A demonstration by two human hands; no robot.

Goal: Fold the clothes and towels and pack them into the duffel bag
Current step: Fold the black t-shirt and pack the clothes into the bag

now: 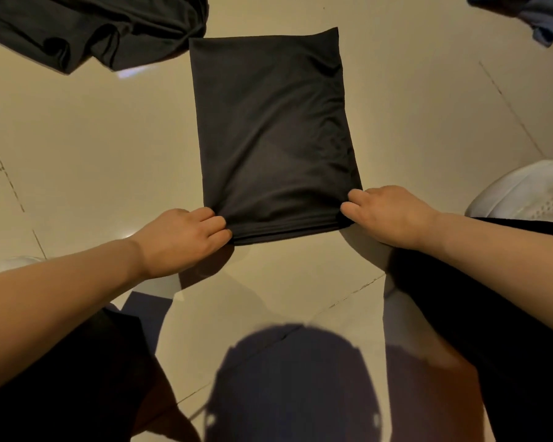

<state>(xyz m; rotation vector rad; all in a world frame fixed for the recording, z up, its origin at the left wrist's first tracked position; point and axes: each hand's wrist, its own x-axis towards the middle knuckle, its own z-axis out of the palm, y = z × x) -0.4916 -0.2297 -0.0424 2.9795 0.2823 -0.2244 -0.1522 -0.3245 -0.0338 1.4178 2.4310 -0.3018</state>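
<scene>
Wide tiled floor (83,148), pale and glossy, and right in the middle of it lies the shirt (272,129), black, already narrowed into a long rectangle that runs away from the person. Up at the far left, a heap (87,30) of dark cloth, loose and unfolded, its edge just beside the shirt's far corner. At the right edge, a white basket (530,196), only part of it in shot. Top right corner, a scrap of blue cloth (537,17). No duffel bag in view.

Now the hands. Left hand (186,240) sits at the near left corner of the shirt, fingers curled round the hem, gripping it. Right hand (387,212) mirrors it at the near right corner, fingers tucked in and pinching the cloth there. Both corners held, hem stretched straight between them.

This looks like the set-up for the last fold, near hem carried up toward the far edge. To do it well: lift both corners together, keep the hem taut so the slippery layers underneath don't slide apart, lay it square on the far edge, then smooth the wrinkles along the right side. Careful of that heap at the top, it could catch the corner.
</scene>
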